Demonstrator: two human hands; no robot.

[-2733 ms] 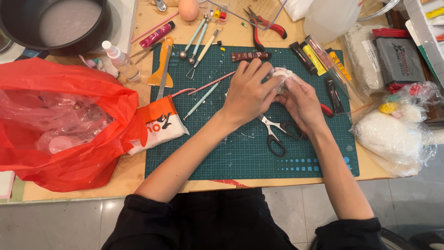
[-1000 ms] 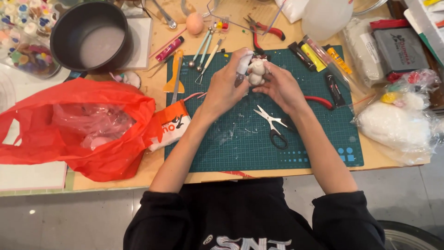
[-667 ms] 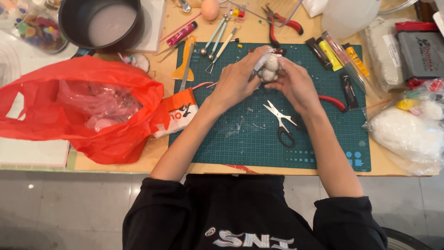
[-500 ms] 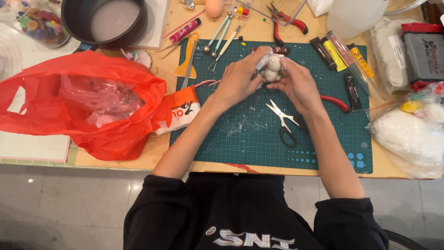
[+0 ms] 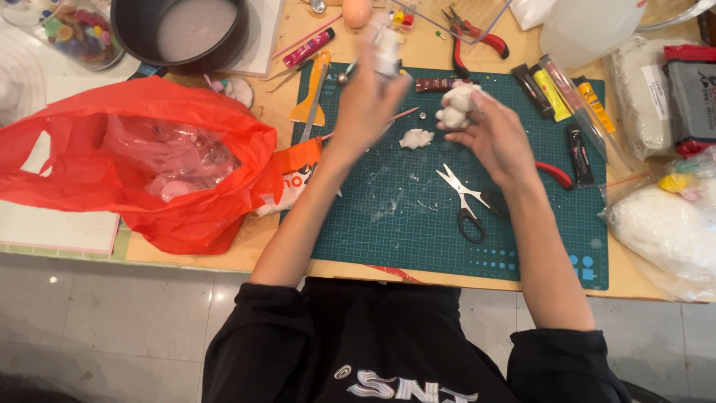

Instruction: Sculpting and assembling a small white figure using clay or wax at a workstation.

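Note:
My right hand [image 5: 498,140] holds a small white clay figure [image 5: 456,106] above the green cutting mat [image 5: 447,231]. Blurred by motion, my left hand [image 5: 365,101] is raised over the mat's far left part and grips a small white bottle [image 5: 386,46]. A loose lump of white clay [image 5: 415,138] lies on the mat between the two hands. Black-handled scissors [image 5: 466,200] lie open on the mat just under my right wrist.
A red plastic bag [image 5: 142,160] sprawls at the left. A dark pot [image 5: 190,30] stands at the back left. Paint tubes [image 5: 556,93], red pliers [image 5: 477,33], an orange scraper [image 5: 313,93] and bagged white stuffing [image 5: 667,227] ring the mat.
My hands have come apart. The left hand has swung away to the left and up with the small bottle, while the right hand keeps the clay figure. A clay lump now lies on the mat.

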